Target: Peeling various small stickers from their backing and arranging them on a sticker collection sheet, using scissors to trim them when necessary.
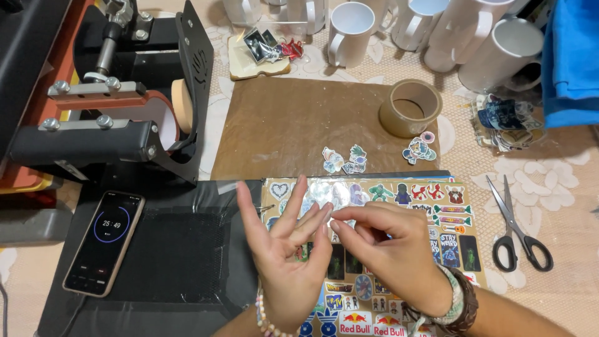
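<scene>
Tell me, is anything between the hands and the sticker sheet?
Nothing visible. The left hand and right hand are right above the sticker sheet, fingertips meeting over it. The scissors and tape roll lie off to the side.

Open brown mat ahead of hands, tape roll and mugs beyond, mug press blocking left, scissors lying right.

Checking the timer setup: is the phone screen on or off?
On. The phone lies flat, face up on the black mat, left of the left hand, its screen lit with a round timer dial.
</scene>
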